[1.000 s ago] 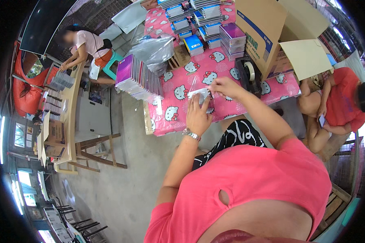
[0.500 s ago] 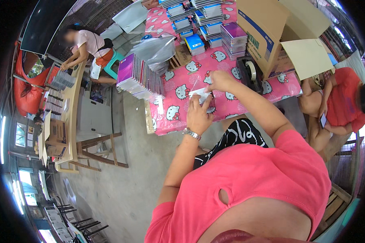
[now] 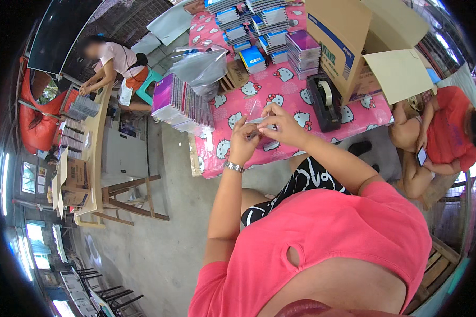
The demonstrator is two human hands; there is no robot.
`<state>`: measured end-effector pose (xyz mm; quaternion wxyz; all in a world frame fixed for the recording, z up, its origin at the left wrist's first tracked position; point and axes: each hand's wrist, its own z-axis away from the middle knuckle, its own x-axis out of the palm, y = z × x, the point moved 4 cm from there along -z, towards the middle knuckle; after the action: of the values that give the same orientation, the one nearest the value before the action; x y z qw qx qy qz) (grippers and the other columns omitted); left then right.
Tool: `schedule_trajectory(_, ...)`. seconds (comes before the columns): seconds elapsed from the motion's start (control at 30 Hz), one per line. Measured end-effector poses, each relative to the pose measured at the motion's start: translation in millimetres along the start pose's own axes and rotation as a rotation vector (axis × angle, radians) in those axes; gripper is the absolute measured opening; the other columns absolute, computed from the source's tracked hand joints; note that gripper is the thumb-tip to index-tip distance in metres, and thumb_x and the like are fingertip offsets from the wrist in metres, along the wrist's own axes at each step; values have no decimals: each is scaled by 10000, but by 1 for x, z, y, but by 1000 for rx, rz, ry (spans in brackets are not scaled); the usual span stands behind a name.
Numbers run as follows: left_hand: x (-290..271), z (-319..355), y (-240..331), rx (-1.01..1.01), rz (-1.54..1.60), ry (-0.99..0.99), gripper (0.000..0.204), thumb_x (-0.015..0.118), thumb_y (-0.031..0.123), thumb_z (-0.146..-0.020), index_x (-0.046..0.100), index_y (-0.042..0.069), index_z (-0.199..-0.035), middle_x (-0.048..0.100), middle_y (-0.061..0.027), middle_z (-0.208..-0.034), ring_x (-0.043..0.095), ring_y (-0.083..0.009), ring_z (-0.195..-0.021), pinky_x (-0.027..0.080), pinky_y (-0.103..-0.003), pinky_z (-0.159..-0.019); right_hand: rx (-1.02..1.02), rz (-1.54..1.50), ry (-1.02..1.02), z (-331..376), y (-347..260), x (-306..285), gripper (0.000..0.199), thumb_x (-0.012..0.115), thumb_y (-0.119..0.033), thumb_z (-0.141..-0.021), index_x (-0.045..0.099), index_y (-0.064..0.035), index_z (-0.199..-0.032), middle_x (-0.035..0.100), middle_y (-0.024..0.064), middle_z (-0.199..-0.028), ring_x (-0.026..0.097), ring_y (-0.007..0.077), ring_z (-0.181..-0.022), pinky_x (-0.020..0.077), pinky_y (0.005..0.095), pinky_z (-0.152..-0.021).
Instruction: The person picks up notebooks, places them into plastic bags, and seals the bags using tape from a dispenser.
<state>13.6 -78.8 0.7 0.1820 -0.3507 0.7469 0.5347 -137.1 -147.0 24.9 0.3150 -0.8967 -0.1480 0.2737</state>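
Note:
My left hand (image 3: 242, 141), with a metal wristwatch on its wrist, is over the near part of the pink cat-patterned tablecloth (image 3: 232, 108). Its fingers are bent and pinched together. Fingertip to fingertip with it, my right hand (image 3: 281, 128) is pinched too. What lies between the fingers is small and mostly hidden. A bit of clear plastic (image 3: 254, 110) shows just beyond them. To the left of my hands rises a stack of purple spiral notebooks (image 3: 182, 103). A black tape dispenser (image 3: 324, 101) stands to the right.
Stacks of blue spiral notebooks (image 3: 254, 59) and purple notebooks (image 3: 303, 53) stand farther back. Clear plastic bags (image 3: 198, 68) lie at the left. A big open carton (image 3: 337, 47) borders the right. One person (image 3: 116, 58) works at a wooden table; another (image 3: 444, 127) sits holding a phone.
My left hand has lifted from lying flat on a whitish item and curled its fingers. My right hand has moved nearer, so the fingertips of both now meet.

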Motion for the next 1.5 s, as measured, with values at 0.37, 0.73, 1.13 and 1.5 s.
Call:
schedule_trajectory(0.37, -14, -25, -25, -204, 538, 215, 256, 697, 81, -791, 679, 25, -1040, 653, -59, -1051, 524, -172, -1104, 438, -289, -897, 710, -183, -203, -6, 100, 11, 221, 693, -232, -746, 688, -44, -864, 631, 122, -822, 594, 197, -787, 469, 332, -708)
schedule_trajectory(0.73, 2, -45, -21, -361, 633, -61, 239, 629, 146, -882, 658, -32, -1039, 683, -47, -879, 605, -104, -806, 465, -247, -763, 546, -421, -165, -25, 78, -4, 363, 664, -69, -804, 594, -59, -1160, 611, 75, -1077, 572, 168, -1002, 440, 285, -885)
schedule_trajectory(1.13, -6, -4, -4, 61, -33, -61, 393, 815, 126, -617, 690, 61, -984, 598, -136, -1140, 554, -273, -1075, 444, -383, -923, 290, -39, -154, 16, 31, 4, 777, 749, -168, -681, 401, -150, -1376, 662, 103, -1014, 602, 285, -1013, 438, 410, -923)
schedule_trajectory(1.5, -3, -13, -35, -185, 101, 56, 217, 842, 195, -598, 740, 111, -770, 491, -60, -1094, 438, -249, -1093, 392, -378, -927, 275, 205, 94, 14, 23, 22, 641, 666, -140, -749, 400, -82, -1329, 644, 19, -794, 537, 230, -914, 329, 441, -858)
